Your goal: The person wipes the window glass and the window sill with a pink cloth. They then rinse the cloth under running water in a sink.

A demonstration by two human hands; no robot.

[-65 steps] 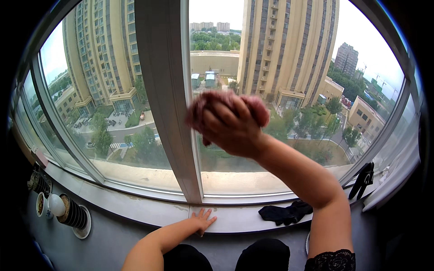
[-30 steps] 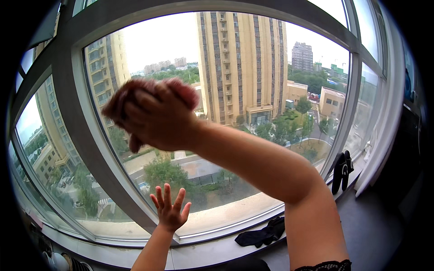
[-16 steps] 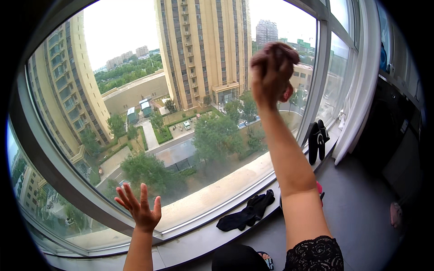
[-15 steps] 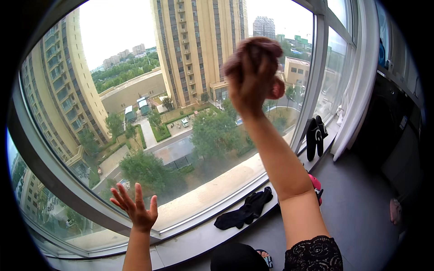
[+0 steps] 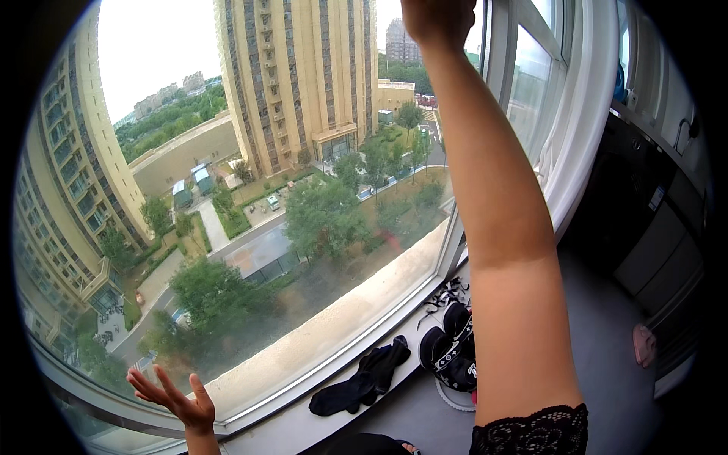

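My right hand (image 5: 438, 21) is raised high against the large window, its fingertips cut off by the upper edge of the view. The reddish-brown cloth gripped in it half a second ago is out of sight above. My bare right forearm (image 5: 493, 159) stretches up across the window's right side, with a black lace sleeve (image 5: 535, 432) at its lower end. Low at the left, my left hand (image 5: 178, 402) is open and empty, fingers spread, near the bottom of the window frame. Whether it touches the glass (image 5: 303, 303) I cannot tell. The lower glass looks hazy.
Black socks (image 5: 356, 385) lie on the white sill (image 5: 296, 431). Black-and-white shoes (image 5: 449, 350) stand beside it, partly behind my arm. A white curtain (image 5: 570, 144), dark cabinets (image 5: 626, 197) and a pink slipper (image 5: 644, 346) are at the right. Tall buildings and trees show outside.
My right hand has gone up to the upper edge, taking the cloth out of view. My left hand appears lower and farther left. The view has shifted, bringing the shoes into sight.
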